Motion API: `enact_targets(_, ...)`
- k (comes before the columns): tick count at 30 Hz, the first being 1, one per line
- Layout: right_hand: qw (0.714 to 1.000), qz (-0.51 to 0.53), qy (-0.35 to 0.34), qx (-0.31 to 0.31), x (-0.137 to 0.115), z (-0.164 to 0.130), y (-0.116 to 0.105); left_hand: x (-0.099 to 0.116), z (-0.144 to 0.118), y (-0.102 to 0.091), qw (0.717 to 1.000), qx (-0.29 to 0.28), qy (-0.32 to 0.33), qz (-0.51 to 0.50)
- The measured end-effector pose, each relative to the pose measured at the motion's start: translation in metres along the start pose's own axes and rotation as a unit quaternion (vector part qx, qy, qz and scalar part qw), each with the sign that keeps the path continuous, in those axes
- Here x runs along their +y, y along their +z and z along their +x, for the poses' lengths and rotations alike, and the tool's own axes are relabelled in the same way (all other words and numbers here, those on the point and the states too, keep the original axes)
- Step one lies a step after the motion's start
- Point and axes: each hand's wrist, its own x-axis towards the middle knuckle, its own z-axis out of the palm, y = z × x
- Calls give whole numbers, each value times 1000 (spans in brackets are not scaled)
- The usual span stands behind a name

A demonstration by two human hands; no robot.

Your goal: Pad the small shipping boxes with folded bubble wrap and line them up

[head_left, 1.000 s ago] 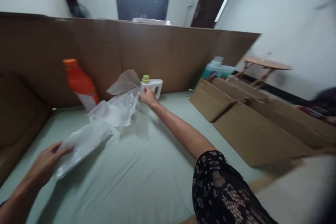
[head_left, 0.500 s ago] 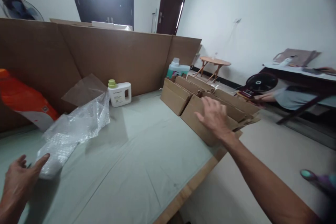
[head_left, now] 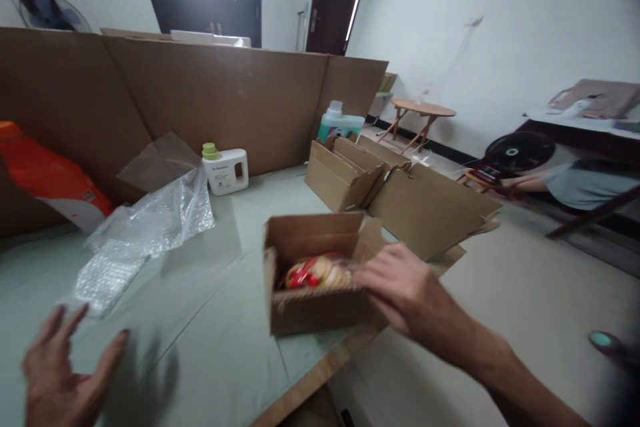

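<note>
We were apparently positioning the box (head_left: 320,315), right fingers (head_left: 374,278) gripping its side, left fingers (head_left: 52,328) spread empty; a steady, level hold seemed needed next.

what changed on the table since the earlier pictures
The right hand let go of the white green-capped plastic bottle and now grips an open brown cardboard box, brought left and nearer from the other boxes. The left hand released the clear bubble wrap. The bottle stayed standing.

Left hand (head_left: 63,373) splays while right hand (head_left: 403,287) curls
</note>
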Motion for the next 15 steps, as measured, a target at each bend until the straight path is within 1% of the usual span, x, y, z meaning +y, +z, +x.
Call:
enact_targets(2,997,42,-63,10,-36,14,12,27,-22,1,999,-29,37,-28)
enact_targets(4,990,79,-114,18,-59,27,22,43,-40,2,993,-76,49,-70)
enact_targets(6,983,112,-141,33,-67,31,25,50,-56,1,987,-111,43,-106)
enact_targets(8,981,118,-141,56,-60,23,23,52,-71,-3,983,-132,38,-125)
enact_targets(9,984,108,-124,72,-53,15,22,52,-78,-5,981,-143,32,-129)
enact_targets(10,987,94,-91,94,-45,5,21,53,-84,-7,979,-155,26,-131)
enact_targets(12,988,75,8,135,-29,-19,26,56,-93,-10,974,-178,14,-137)
enact_targets(14,979,85,107,150,-20,-38,42,61,-98,-8,970,-193,7,-145)
enact_targets(15,975,101,141,142,-18,-43,54,64,-100,-5,969,-199,5,-148)
